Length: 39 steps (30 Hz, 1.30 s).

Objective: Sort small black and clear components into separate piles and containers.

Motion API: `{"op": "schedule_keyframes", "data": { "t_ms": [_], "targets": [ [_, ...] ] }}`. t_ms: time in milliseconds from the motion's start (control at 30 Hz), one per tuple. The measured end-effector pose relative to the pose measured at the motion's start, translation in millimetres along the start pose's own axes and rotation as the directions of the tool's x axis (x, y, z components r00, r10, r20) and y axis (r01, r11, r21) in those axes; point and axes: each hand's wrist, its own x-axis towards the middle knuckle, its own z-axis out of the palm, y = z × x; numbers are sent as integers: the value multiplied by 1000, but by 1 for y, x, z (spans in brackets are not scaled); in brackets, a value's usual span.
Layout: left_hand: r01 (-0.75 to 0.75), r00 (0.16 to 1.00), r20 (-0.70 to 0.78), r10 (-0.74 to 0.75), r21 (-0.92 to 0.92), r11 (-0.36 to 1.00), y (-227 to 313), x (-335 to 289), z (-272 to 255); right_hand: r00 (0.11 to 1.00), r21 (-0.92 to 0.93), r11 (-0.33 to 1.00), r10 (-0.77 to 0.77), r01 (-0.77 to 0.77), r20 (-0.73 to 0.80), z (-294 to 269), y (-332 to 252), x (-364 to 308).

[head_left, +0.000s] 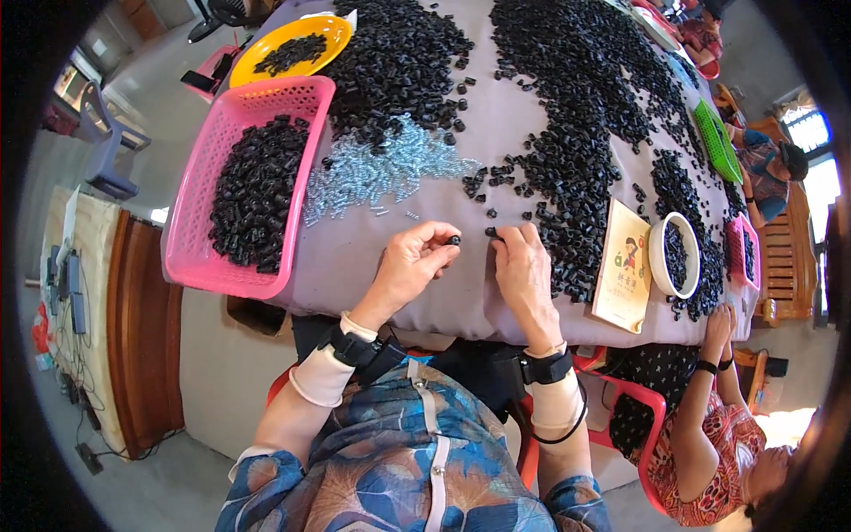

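My left hand pinches a small black plastic part between thumb and forefinger, just above the cloth. Facing it, my right hand grips another small black plastic part at its fingertips. A short gap separates the two parts. Beyond my left hand lies a heap of small silvery springs. To the left, a pink basket holds many black plastic parts. Past my right hand spreads a large pile of loose black parts.
A yellow plate with black parts stands at the far left. Right of my right hand are a booklet and a white bowl. Green and pink baskets line the right edge. A person sits close on my right.
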Motion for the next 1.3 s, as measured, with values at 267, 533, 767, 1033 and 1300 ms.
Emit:
{"op": "schedule_keyframes", "data": {
  "t_ms": [267,533,767,1033,1300],
  "targets": [
    [233,971,104,-214,-242,942,3,-7,-11,880,497,726,400,-475,257,-11,-16,-4],
    [197,980,92,-175,-384,902,1,-6,-4,871,850,226,258,-475,418,-1,-22,-15],
    [255,966,132,-221,-377,890,3,-7,-7,929,910,248,256,-332,269,8,-35,-20],
    [272,962,132,-238,-431,861,1,-7,-7,946,842,461,280,-281,162,13,-42,-24],
    [284,959,126,-255,-449,847,2,-7,-6,968,774,608,249,-179,29,16,-46,-24]
  ]
}}
